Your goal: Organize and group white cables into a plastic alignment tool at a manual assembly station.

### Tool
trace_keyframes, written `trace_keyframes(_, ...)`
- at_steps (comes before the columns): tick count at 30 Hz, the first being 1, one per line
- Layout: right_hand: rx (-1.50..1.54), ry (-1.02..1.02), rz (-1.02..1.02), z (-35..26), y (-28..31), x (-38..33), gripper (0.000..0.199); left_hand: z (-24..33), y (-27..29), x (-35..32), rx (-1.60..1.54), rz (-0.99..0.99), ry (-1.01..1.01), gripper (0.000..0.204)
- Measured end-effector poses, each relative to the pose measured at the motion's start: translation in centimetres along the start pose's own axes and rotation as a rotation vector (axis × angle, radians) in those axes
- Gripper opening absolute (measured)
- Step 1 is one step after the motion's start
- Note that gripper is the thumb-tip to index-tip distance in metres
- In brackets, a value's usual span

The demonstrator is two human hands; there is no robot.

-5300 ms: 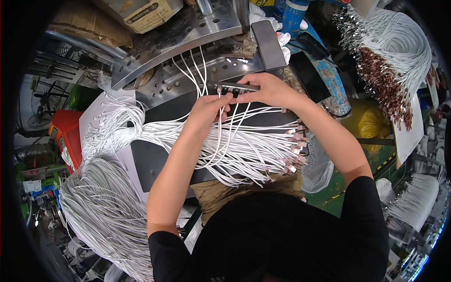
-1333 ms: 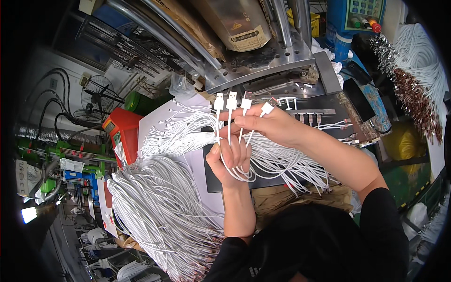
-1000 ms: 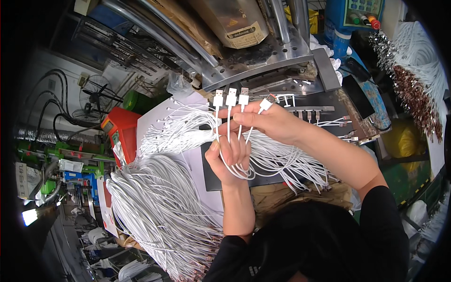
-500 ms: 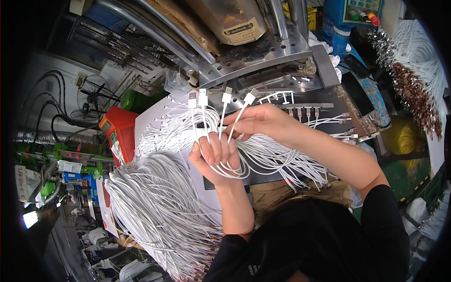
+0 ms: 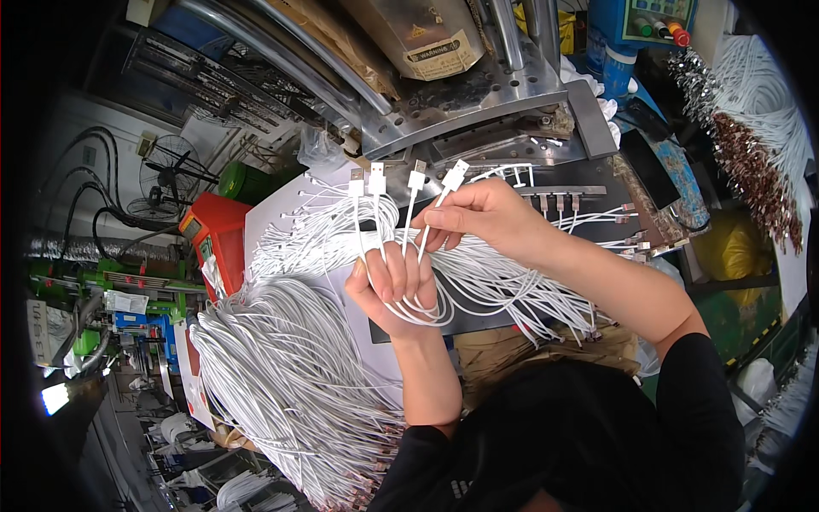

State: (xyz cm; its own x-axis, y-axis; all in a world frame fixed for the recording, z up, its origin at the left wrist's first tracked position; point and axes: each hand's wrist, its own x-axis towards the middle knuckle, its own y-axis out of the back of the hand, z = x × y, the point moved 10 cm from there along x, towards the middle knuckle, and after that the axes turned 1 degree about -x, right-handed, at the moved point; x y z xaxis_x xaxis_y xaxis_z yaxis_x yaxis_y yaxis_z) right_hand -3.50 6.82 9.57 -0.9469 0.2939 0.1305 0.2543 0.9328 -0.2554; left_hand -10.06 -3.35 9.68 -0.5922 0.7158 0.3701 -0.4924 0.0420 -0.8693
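Several white USB cables (image 5: 377, 182) run between the fingers of my left hand (image 5: 394, 294), which is closed around them. Their plugs stick up in a fanned row beyond the fingers, and the cords loop below the hand. My right hand (image 5: 490, 218) pinches the cord of the rightmost cable between thumb and fingers, just below its white plug (image 5: 455, 175). Behind and right of my hands lies a spread of loose white cables (image 5: 512, 286) on a dark plate.
A thick bundle of white cables (image 5: 281, 375) fills the near left. More cables (image 5: 311, 235) lie behind it, beside a red machine (image 5: 218, 243). Ahead stands a press with a drilled metal plate (image 5: 478, 107). A metal strip holding plugs (image 5: 567, 192) is at the right.
The fingers of my right hand have shifted up toward the rightmost plug, and that plug has tilted slightly. The other plugs have moved a little to the right.
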Motion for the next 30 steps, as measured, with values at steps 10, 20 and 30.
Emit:
trace_keyframes(10,0.059,0.087,0.114,-1.9,2.8,2.4,0.040,-1.4,-0.3,0.1,0.035,0.003,0.120,0.044)
trace_keyframes(20,0.245,-0.006,-0.167,-0.4,0.7,5.4,0.046,-4.3,-0.6,-0.1,0.133,-0.054,0.324,0.046)
trace_keyframes(30,0.341,-0.039,-0.200,-0.1,0.2,4.7,0.046,-4.4,-0.6,-0.6,0.131,-0.123,0.323,0.046)
